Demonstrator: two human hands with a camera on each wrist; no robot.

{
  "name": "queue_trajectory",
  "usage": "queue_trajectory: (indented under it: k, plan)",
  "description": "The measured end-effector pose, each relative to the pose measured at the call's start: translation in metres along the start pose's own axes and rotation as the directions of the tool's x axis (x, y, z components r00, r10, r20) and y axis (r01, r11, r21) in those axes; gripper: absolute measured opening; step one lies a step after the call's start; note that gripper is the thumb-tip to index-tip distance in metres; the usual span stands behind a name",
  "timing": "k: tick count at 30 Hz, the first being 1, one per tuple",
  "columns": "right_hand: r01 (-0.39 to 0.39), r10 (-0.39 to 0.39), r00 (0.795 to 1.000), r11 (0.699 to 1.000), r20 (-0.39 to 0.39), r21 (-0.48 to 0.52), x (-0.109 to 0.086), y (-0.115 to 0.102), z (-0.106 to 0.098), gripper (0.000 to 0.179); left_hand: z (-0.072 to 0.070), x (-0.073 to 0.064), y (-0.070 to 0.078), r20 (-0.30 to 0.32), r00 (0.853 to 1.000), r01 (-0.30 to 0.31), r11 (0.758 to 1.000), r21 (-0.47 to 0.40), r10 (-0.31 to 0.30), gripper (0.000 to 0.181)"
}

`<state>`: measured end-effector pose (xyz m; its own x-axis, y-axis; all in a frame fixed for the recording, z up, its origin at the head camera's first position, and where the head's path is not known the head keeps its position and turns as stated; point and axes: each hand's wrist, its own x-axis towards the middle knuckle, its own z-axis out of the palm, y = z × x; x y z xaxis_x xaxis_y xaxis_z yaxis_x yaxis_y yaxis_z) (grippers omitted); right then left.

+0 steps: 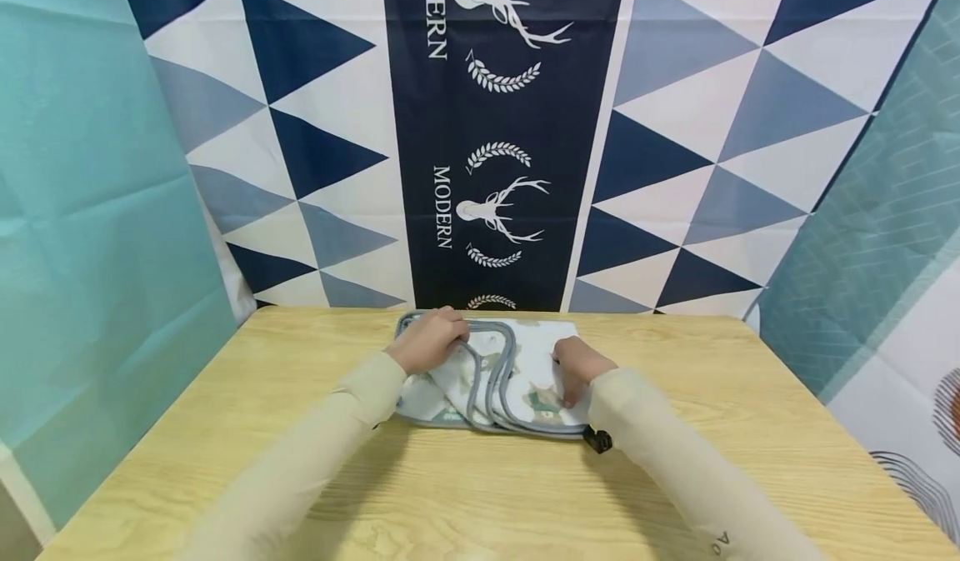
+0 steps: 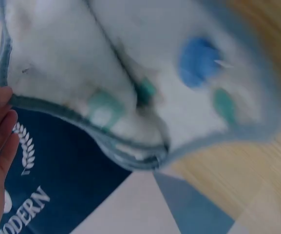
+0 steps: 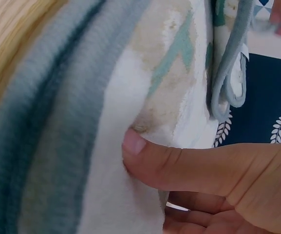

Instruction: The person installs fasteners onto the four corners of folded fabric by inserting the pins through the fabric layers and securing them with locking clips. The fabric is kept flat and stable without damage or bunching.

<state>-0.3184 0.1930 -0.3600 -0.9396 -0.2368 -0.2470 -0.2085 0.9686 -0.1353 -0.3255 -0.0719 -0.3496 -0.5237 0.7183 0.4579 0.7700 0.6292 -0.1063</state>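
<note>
A folded white blanket (image 1: 536, 348) with blue-grey edging and a green and beige print lies near the far edge of the table, its layers stacked with curved borders in the middle. On its left part, my left hand (image 1: 431, 340) pinches the edging; the left wrist view shows the thumb and fingers at the blanket's border (image 2: 52, 106), with the folds hanging apart. My right hand (image 1: 581, 365) grips the right end. In the right wrist view its thumb (image 3: 150, 163) lies on the top layer, with the other fingers underneath.
The wooden table (image 1: 480, 494) extends toward me and to both sides. Directly behind its far edge hangs a patterned cloth (image 1: 510, 127) with triangles and deer heads. Teal curtains (image 1: 97, 211) hang at the left, and another sheet (image 1: 877, 236) hangs at the right.
</note>
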Motion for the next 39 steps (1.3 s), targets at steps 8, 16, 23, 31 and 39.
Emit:
queue_trajectory:
  k: [8,16,23,31,39]
  plan:
    - [0.018,-0.018,1.000,1.000,0.004,0.000,-0.001,0.001,-0.005,0.073,-0.028,-0.055,-0.008,0.025,1.000,-0.014,1.000,0.005,0.014,0.010]
    - [0.032,-0.032,0.999,0.999,0.014,-0.027,0.002,0.002,-0.003,0.077,-0.037,-0.104,-0.012,0.119,0.993,0.013,0.997,-0.076,-0.004,0.024]
    - [0.025,-0.024,0.999,0.999,0.024,-0.027,0.001,0.005,0.001,0.077,-0.027,-0.118,-0.014,0.177,0.984,0.006,0.997,-0.082,0.009,0.028]
    - [0.013,-0.013,1.000,1.000,0.001,-0.014,-0.005,0.008,0.000,0.075,-0.029,-0.061,-0.010,0.282,0.959,0.071,0.991,-0.112,-0.037,0.016]
    - [-0.002,0.002,1.000,1.000,-0.002,-0.022,-0.002,-0.002,0.002,0.069,-0.009,0.010,0.006,0.337,0.921,0.259,0.954,-0.153,-0.196,0.025]
